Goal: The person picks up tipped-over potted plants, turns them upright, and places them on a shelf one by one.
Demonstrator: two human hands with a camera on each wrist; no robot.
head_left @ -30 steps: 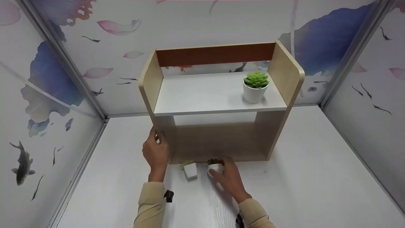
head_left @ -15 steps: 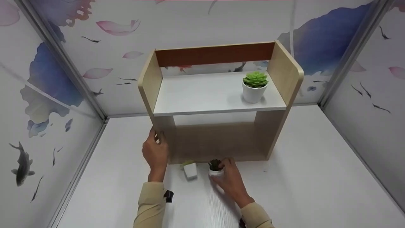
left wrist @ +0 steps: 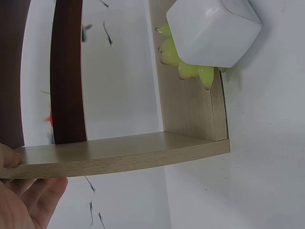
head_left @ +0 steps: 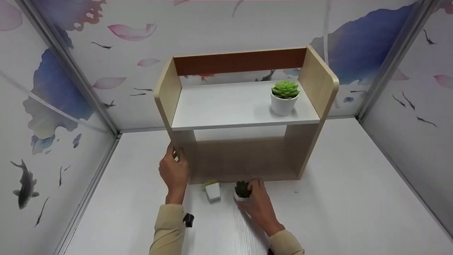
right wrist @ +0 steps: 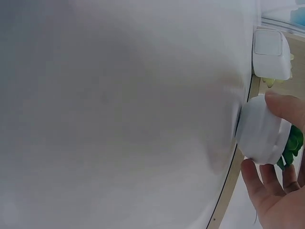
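My left hand (head_left: 174,171) grips the left side panel of a wooden shelf unit (head_left: 244,159), thumb on one face and fingers on the other, as the left wrist view shows. In front of the shelf my right hand (head_left: 260,205) holds a dark green potted succulent (head_left: 242,189). In the right wrist view the thumb and fingers span its round white pot (right wrist: 262,131), close over the table. To its left a light green succulent in a squarish white pot (head_left: 213,191) lies tipped over, its leaves toward the shelf.
A bright green succulent in a white pot (head_left: 284,98) stands upright on the right of the white upper shelf board (head_left: 219,104). The unit stands on a white table (head_left: 350,184), with printed panels (head_left: 226,28) behind and at both sides.
The dark green succulent has tilted upright in my right hand, and its pot has come slightly toward me and right. My left hand stays on the side panel.
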